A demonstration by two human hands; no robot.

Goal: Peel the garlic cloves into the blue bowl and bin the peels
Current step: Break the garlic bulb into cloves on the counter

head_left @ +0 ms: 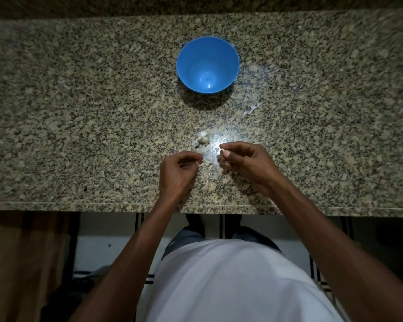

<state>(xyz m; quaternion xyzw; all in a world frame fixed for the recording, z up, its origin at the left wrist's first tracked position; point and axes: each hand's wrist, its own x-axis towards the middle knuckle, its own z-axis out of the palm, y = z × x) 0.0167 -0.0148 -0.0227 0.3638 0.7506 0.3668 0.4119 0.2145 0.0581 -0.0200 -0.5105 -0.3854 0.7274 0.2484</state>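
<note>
at the speckled granite counter (79,112), my left hand (176,171) curls over the surface, fingertips pinching what looks like a scrap of peel (199,164). the blue bowl (207,65) sits well beyond, with small garlic pieces (203,138) between it and my hands. my right hand (242,160) pinches a garlic clove (222,151) between thumb and fingers.
</note>
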